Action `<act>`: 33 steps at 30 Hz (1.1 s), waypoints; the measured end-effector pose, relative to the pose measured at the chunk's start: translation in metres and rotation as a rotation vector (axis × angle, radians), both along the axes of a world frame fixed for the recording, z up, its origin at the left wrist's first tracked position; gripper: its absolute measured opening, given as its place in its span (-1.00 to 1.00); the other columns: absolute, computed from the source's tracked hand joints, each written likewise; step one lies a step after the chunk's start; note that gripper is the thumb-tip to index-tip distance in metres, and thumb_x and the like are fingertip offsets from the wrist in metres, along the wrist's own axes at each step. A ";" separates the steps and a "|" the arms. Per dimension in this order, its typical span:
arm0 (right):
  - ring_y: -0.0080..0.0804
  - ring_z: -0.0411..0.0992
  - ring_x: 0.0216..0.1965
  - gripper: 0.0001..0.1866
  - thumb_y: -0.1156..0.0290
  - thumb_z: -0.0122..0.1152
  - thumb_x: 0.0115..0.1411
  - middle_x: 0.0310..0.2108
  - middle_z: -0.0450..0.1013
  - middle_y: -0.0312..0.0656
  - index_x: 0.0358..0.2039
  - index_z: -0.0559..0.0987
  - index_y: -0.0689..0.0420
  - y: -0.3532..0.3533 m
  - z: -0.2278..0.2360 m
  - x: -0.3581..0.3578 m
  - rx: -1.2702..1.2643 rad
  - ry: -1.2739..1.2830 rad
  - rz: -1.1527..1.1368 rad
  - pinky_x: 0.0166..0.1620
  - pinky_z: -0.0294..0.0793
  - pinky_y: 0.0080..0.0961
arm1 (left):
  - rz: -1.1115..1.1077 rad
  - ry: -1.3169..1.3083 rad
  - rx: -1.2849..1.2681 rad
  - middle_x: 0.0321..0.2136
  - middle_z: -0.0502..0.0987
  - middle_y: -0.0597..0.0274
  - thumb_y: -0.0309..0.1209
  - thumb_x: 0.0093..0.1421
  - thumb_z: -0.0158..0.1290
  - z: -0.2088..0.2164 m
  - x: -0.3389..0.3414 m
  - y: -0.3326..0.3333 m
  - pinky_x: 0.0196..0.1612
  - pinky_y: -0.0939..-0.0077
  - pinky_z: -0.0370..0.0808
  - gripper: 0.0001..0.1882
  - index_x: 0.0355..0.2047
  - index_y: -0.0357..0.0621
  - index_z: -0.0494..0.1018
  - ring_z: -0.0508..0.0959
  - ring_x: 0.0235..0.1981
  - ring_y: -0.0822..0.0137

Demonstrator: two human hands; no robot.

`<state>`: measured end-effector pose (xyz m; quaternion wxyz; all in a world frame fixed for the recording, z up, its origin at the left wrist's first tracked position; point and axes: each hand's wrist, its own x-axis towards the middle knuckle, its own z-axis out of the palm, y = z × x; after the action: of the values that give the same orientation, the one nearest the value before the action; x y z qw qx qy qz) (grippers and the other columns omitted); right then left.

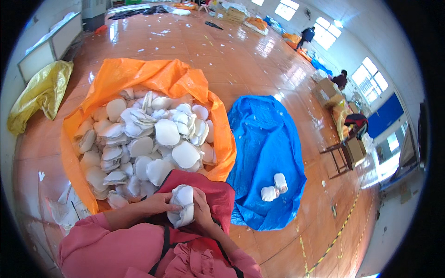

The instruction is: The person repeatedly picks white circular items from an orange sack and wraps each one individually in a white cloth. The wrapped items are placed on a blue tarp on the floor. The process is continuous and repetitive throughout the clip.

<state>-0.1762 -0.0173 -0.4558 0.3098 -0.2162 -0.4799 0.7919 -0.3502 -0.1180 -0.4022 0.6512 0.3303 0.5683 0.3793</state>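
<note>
1. Left hand [159, 204] and right hand [202, 211] grip a white pad stack [184, 200] from both sides — seemingly keeping its layers together — over the red apron [222, 192].
2. Loose pads [141, 147] fill the orange sack [220, 123], spread wide probably for reach.
3. The blue sheet [264, 143] likely keeps two white bundles [270, 193] off the floor [315, 185].

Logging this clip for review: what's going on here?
The person's left hand and right hand together hold a bundle of white, rounded, soft-looking pads over a dark red cloth. Ahead, an open orange plastic sack holds a heap of similar white pads. To the right, two small white bundles lie on a blue plastic sheet.
</note>
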 end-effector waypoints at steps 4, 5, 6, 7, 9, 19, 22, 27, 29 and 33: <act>-0.31 0.29 0.14 -0.66 0.40 -0.23 0.48 0.11 0.29 -0.09 0.16 0.30 0.27 0.003 0.010 0.002 0.158 0.005 -0.018 0.24 0.24 -0.41 | -0.045 -0.009 0.098 0.10 0.45 0.14 -0.13 0.24 0.19 -0.013 0.000 0.001 0.20 0.39 0.33 -0.25 0.31 -0.17 0.16 0.42 0.12 0.34; -0.30 0.27 0.16 -0.66 0.45 -0.22 0.47 0.12 0.28 -0.11 0.18 0.31 0.29 0.005 0.006 0.005 0.226 -0.017 -0.016 0.25 0.23 -0.43 | -0.034 0.015 0.117 0.10 0.44 0.14 -0.11 0.25 0.18 -0.013 0.002 0.003 0.20 0.39 0.33 -0.24 0.32 -0.17 0.15 0.42 0.12 0.33; -0.32 0.27 0.15 -0.66 0.45 -0.22 0.47 0.11 0.29 -0.11 0.18 0.31 0.30 0.006 0.001 0.008 0.562 -0.156 -0.047 0.24 0.23 -0.46 | -0.081 0.209 0.098 0.11 0.44 0.13 -0.10 0.25 0.17 -0.011 0.001 0.004 0.22 0.38 0.31 -0.23 0.32 -0.19 0.14 0.40 0.14 0.31; -0.32 0.28 0.15 -0.67 0.47 -0.21 0.47 0.11 0.29 -0.11 0.17 0.32 0.27 0.007 -0.007 0.010 0.518 -0.129 -0.033 0.24 0.24 -0.46 | -0.065 0.135 0.086 0.11 0.43 0.13 -0.11 0.24 0.18 -0.017 0.001 0.004 0.22 0.38 0.30 -0.23 0.32 -0.19 0.14 0.40 0.14 0.31; -0.32 0.28 0.16 -0.68 0.51 -0.17 0.45 0.11 0.29 -0.10 0.17 0.36 0.23 0.010 -0.020 0.008 0.423 -0.079 -0.001 0.23 0.26 -0.46 | -0.036 -0.014 0.058 0.12 0.43 0.14 -0.12 0.24 0.19 -0.036 0.004 -0.001 0.22 0.38 0.30 -0.22 0.33 -0.19 0.13 0.38 0.15 0.32; -0.12 0.34 0.11 -0.69 0.58 -0.07 0.39 0.13 0.31 0.01 0.10 0.47 0.13 0.006 -0.002 0.008 0.748 0.003 -0.070 0.14 0.35 -0.28 | -0.067 -0.614 -0.001 0.12 0.40 0.22 -0.33 0.19 0.24 -0.033 0.001 0.002 0.24 0.29 0.31 -0.27 0.30 -0.12 0.15 0.38 0.16 0.30; -0.10 0.34 0.11 -0.69 0.57 -0.07 0.39 0.13 0.32 0.02 0.11 0.47 0.14 0.004 -0.006 0.008 0.793 -0.144 -0.133 0.15 0.34 -0.27 | 0.083 -0.647 0.073 0.09 0.42 0.24 -0.38 0.16 0.26 -0.034 0.014 0.002 0.20 0.30 0.36 -0.32 0.25 -0.11 0.22 0.41 0.13 0.33; -0.08 0.32 0.14 -0.69 0.55 -0.08 0.39 0.11 0.34 0.01 0.11 0.46 0.15 -0.005 0.011 0.002 0.665 -0.081 -0.193 0.21 0.29 -0.28 | 0.331 -0.478 0.094 -0.01 0.50 0.27 -0.47 0.08 0.31 -0.013 0.029 0.010 0.06 0.37 0.47 -0.36 0.16 -0.11 0.31 0.51 0.00 0.37; -0.11 0.31 0.16 -0.68 0.55 -0.08 0.39 0.12 0.34 -0.01 0.13 0.43 0.15 -0.003 0.001 0.006 0.640 -0.068 -0.191 0.23 0.27 -0.29 | 0.373 -0.400 0.070 -0.05 0.52 0.28 -0.49 0.06 0.33 -0.003 0.030 0.011 0.03 0.39 0.49 -0.36 0.15 -0.11 0.34 0.53 -0.05 0.37; -0.20 0.24 0.24 -0.61 0.52 -0.04 0.38 0.19 0.29 -0.07 0.21 0.34 0.17 0.002 -0.005 0.014 0.467 -0.114 -0.076 0.29 0.19 -0.29 | 0.398 -0.112 0.134 -0.13 0.57 0.29 -0.47 0.05 0.34 -0.003 0.028 0.005 -0.01 0.42 0.51 -0.42 0.09 -0.13 0.40 0.57 -0.12 0.38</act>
<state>-0.1622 -0.0154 -0.4610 0.3532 -0.2011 -0.6583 0.6337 -0.3223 -0.1128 -0.4049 0.5705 0.2328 0.5588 0.5550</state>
